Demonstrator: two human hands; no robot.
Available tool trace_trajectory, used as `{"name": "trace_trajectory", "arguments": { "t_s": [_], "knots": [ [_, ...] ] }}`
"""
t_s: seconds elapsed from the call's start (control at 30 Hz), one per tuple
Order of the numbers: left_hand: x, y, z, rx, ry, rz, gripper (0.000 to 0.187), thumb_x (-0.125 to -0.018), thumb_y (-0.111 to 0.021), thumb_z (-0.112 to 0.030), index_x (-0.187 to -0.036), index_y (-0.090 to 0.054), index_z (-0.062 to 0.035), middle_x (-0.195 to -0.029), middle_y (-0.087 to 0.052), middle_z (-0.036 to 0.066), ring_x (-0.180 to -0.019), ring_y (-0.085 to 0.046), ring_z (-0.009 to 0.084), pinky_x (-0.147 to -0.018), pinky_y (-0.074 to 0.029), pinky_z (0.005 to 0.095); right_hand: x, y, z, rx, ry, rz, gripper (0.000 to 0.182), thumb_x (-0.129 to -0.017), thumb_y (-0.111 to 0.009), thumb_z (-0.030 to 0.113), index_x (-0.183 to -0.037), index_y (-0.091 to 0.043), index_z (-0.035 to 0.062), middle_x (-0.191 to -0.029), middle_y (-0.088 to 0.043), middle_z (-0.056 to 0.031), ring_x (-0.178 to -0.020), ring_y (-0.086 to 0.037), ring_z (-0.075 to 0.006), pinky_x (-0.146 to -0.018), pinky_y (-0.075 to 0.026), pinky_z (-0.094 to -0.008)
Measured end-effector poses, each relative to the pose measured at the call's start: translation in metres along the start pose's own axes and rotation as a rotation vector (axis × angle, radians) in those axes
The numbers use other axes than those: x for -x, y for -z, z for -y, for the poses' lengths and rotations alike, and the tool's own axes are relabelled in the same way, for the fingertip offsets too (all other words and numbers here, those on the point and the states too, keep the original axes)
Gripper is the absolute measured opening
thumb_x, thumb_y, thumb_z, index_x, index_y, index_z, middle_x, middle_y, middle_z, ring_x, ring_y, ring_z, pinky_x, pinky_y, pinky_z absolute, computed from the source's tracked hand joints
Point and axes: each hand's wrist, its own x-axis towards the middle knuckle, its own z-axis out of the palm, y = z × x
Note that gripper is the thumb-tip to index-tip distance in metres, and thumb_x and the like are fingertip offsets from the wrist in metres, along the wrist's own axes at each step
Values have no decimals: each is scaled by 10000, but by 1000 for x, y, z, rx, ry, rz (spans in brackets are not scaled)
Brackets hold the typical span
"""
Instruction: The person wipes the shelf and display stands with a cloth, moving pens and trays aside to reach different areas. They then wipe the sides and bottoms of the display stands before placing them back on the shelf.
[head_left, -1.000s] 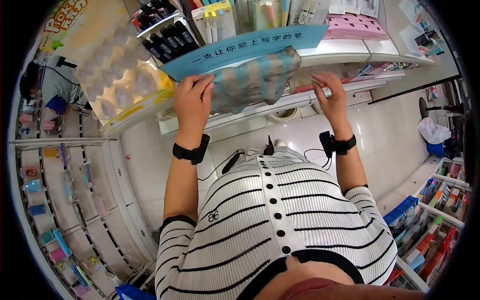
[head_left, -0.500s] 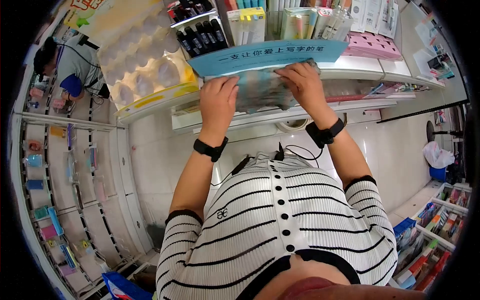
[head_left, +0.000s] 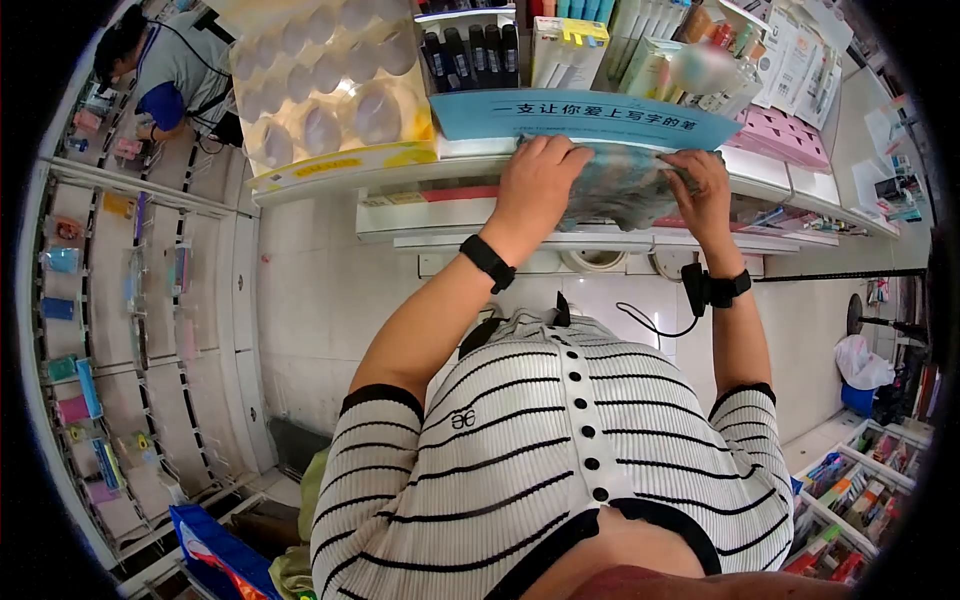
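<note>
A grey and teal cloth [head_left: 622, 190], bunched and hanging in folds, lies against the front edge of the shelf. My left hand [head_left: 540, 190] is closed over its left end, fingertips at the lower edge of a blue sign strip [head_left: 590, 118] with Chinese writing. At the cloth's right end, my right hand [head_left: 703, 192] pinches it between thumb and fingers. Part of the cloth is hidden behind the left hand. Both wrists wear black bands.
Behind the sign stand black pens [head_left: 470, 55], boxed pens [head_left: 568, 52] and a pink box [head_left: 783, 135]. A yellow display tray [head_left: 340, 150] with rounded hollows sits left. Another person [head_left: 185, 70] bends at the far-left racks. Stocked bins [head_left: 880, 470] stand lower right.
Both hands and the cloth have moved right along the shelf edge and the sign. The view has shifted too, so the shelf items appear further right.
</note>
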Motion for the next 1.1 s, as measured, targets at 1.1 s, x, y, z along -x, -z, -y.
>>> {"name": "trace_trajectory", "arguments": {
  "t_s": [1.1],
  "knots": [
    [27,63,44,-320,-2,117,255,-804,-717,-140,-1040,-651,-70,-993,-591,84,-941,-574,307,-813,-478,421,-20,-79,105,-37,24,-171,350,-770,-760,206,-1095,-642,148,-1011,-593,-48,-978,-553,-269,-879,-419,-410]
  ]
}}
